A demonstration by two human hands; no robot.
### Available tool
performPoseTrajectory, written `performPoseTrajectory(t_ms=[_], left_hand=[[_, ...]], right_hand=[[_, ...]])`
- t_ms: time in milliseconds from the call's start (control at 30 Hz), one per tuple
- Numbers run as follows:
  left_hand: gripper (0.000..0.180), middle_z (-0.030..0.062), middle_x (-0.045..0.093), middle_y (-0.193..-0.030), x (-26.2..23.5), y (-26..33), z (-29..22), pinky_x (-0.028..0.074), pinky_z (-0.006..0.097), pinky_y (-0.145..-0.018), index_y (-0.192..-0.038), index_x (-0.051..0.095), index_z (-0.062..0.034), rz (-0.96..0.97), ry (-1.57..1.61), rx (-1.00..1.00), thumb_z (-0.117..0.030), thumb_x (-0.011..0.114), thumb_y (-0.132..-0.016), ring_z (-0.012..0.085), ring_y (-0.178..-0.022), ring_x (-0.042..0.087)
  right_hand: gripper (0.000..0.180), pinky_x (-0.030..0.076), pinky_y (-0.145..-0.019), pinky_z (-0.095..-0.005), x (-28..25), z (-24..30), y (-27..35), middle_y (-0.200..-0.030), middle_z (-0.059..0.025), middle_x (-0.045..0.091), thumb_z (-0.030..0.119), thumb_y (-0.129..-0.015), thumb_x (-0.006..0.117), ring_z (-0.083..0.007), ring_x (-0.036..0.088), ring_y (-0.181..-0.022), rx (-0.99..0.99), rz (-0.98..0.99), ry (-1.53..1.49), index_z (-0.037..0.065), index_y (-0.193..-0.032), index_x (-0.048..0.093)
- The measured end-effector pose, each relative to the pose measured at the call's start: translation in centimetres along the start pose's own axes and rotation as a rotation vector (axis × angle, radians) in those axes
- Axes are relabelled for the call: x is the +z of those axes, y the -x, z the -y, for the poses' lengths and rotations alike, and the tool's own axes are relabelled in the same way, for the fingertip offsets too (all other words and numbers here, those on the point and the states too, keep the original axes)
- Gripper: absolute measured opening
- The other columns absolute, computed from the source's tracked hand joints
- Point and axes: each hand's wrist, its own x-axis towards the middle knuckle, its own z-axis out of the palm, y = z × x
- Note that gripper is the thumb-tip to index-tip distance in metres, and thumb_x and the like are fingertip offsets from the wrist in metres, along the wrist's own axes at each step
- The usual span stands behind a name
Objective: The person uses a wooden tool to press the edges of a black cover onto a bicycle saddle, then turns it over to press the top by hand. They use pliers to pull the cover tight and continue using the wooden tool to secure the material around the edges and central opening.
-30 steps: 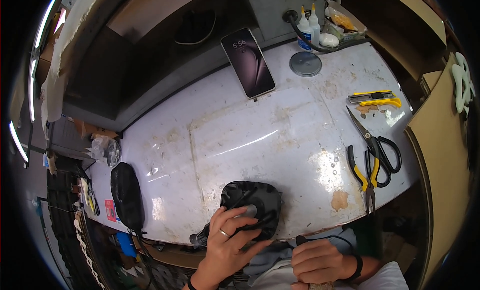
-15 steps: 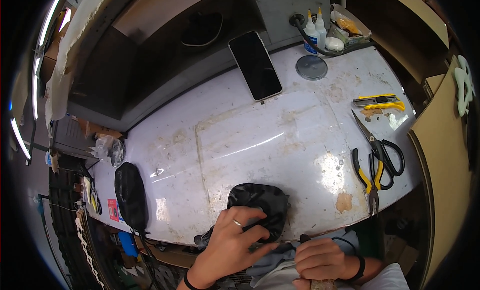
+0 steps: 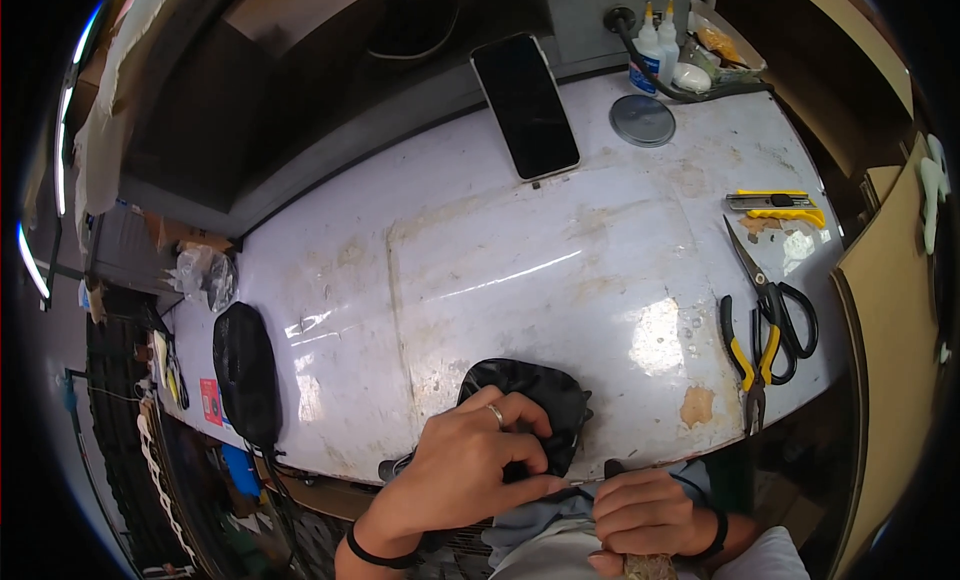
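Observation:
A black, soft, shiny piece with a gathered edge (image 3: 525, 378), its kind unclear, lies at the table's front edge. Over it my left hand (image 3: 475, 455) is closed, fingers curled and thumb drawn in, gripping its near part; the fingertips and that part are partly hidden. Just right of it, at the edge, my right hand (image 3: 645, 510) wraps round a tool with a mottled brown end (image 3: 648, 567). A dark tip sticks out above the fist, and the rest of the tool is covered by my fingers.
Pliers (image 3: 755, 365), scissors (image 3: 770, 295) and a yellow utility knife (image 3: 775, 205) lie at right. A phone (image 3: 527, 110) leans at the back, near a round grey lid (image 3: 642, 121) and glue bottles (image 3: 648, 60). A black pouch-like piece (image 3: 247, 375) lies at left.
The view has shifted slightly. My left fingers have curled further onto the black piece, the thumb coming closer to the fingertips. My right hand keeps its grip on the tool.

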Motion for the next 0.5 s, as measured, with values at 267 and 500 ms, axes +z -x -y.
performPoseTrajectory(t_ms=[267, 500], left_hand=[[0.020, -0.0040, 0.075, -0.108, 1.6, 0.7, 2.4, 0.050, 0.032, -0.059, -0.077, 0.075, -0.0138, -0.134, 0.114, 0.217, -0.022, 0.092, -0.082, 0.0184, -0.076, 0.063], [0.018, -0.0040, 0.068, -0.111, 3.0, 1.3, 1.3, 0.050, 0.031, -0.055, -0.077, 0.072, -0.0152, -0.265, -0.146, 0.295, -0.021, 0.089, -0.076, 0.0151, -0.077, 0.063]], right_hand=[[0.021, 0.066, -0.077, -0.0452, 0.4, -0.3, -0.7, -0.084, -0.0070, 0.072, 0.006, -0.093, 0.086, -0.0282, 0.075, -0.078, 0.016, 0.045, 0.011, 0.004, -0.085, 0.067], [0.033, 0.058, -0.063, -0.0441, 3.7, -0.3, -2.7, -0.077, -0.0121, 0.063, 0.013, -0.102, 0.075, -0.0284, 0.063, -0.066, -0.295, 0.005, -0.173, 0.002, -0.075, 0.059]])
